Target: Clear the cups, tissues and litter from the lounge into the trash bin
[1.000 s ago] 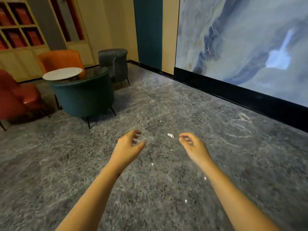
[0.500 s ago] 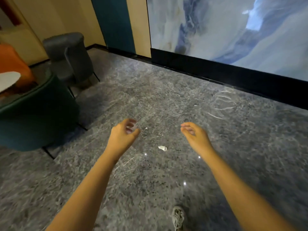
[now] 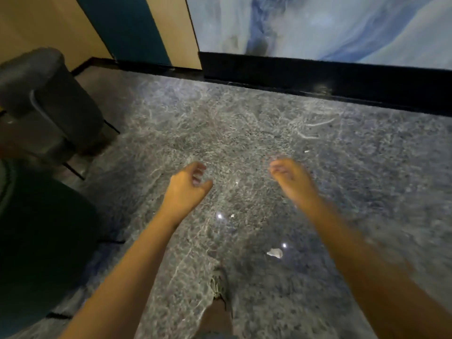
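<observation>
Litter scrap [image 3: 274, 253] at lower centre looks light and crumpled, best pinched by its raised edge; left hand [image 3: 187, 185] and right hand [image 3: 289, 177] hover loosely curled, empty

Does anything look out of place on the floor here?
Yes: a crumpled white scrap lies loose on the grey marble floor, right of the shoe. A smaller white fleck lies beyond the right hand.

The glossy grey marble floor [image 3: 367, 192] carries a crumpled white scrap [image 3: 275, 253], a tiny white fleck [image 3: 306, 151] well beyond it, and a grey armchair [image 3: 49, 106] at left.
</observation>
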The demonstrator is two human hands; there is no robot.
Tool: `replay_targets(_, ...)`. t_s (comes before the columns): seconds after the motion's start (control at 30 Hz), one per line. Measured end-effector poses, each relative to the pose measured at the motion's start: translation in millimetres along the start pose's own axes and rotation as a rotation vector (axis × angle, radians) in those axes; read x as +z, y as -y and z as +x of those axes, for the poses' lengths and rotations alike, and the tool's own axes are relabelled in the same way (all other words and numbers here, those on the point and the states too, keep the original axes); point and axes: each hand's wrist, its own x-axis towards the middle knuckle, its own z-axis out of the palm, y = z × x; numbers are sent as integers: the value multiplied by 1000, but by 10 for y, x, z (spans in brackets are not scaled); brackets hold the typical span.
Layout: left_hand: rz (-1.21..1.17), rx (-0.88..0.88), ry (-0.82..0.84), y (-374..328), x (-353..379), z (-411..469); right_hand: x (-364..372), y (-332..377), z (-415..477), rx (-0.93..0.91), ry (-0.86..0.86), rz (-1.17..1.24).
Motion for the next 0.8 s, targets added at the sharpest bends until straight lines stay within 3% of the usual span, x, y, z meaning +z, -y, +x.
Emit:
replay_targets(0.17, -20, 84, 164, 473, 150, 1361, 619, -176, 679, 143, -143, 36)
replay_targets(0.4, -108, 132, 365, 747, 936, 2338, 741, -696, 1142, 270, -275, -2)
replay_targets(0.57, -90, 85, 385, 1435, 1714, 2749, 998, -1679, 1477, 358, -357, -1)
replay_targets(0.8, -156, -123, 461, 2861, 3394, 2874, 1959, -3476, 1768, 457, -273, 8)
